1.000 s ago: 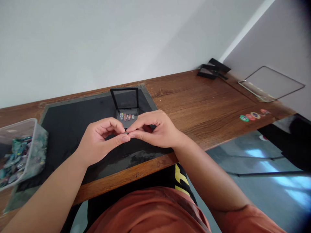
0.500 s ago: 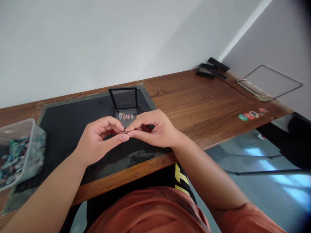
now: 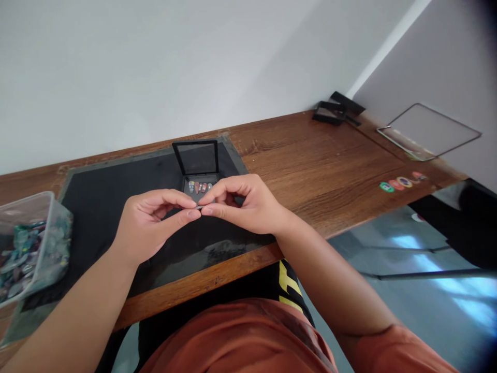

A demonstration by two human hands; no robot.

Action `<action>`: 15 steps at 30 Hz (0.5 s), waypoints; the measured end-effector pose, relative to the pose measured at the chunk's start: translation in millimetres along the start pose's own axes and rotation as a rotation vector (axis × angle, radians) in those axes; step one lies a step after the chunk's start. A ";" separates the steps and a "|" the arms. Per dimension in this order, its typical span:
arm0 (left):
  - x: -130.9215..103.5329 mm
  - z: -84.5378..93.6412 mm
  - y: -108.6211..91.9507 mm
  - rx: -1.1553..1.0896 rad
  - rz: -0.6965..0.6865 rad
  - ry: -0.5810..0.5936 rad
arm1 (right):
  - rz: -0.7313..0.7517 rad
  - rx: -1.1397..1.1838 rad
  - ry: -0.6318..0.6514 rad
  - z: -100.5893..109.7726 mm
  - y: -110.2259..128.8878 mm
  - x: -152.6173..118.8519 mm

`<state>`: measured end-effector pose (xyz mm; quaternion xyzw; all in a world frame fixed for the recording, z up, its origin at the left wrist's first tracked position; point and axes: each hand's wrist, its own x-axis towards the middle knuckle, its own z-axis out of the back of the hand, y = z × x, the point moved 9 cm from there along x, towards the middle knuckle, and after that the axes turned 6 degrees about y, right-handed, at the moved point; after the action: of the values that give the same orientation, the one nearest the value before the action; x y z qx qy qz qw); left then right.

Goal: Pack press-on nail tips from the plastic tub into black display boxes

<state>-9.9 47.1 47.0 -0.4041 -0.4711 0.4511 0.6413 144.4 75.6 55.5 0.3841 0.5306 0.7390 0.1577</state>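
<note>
My left hand [image 3: 149, 220] and my right hand [image 3: 244, 204] meet over the black mat [image 3: 104, 207], both closed in a pinch. Between the thumbs and fingertips is a small thin greyish piece [image 3: 199, 207], mostly covered, so its kind cannot be told. Just beyond the fingers stands an open black box [image 3: 186, 182], its windowed lid [image 3: 197, 157] tilted up. A row of decorated press-on nails [image 3: 197, 187] lies inside; my right fingers hide part of the box.
At the left, a clear plastic tub [image 3: 58, 243] holds many small glossy pieces. Black boxes [image 3: 330, 112] lie at the table's far right corner, near a thin wire frame [image 3: 429, 130]. Round coloured stickers [image 3: 396, 184] are on the wooden tabletop [image 3: 295, 155]. A wall rises behind.
My left hand has shifted slightly left, and its fingertips are a little farther from my right fingertips, showing more of the thin piece. The box stays put.
</note>
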 end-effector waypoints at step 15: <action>0.2 -5.4 -8.3 -0.063 -0.072 0.063 | 0.009 -0.041 0.010 -0.4 -1.4 0.9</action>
<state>-3.0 44.7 53.6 -0.4211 -0.4789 0.3996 0.6585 143.2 76.4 54.6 0.3794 0.5144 0.7523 0.1597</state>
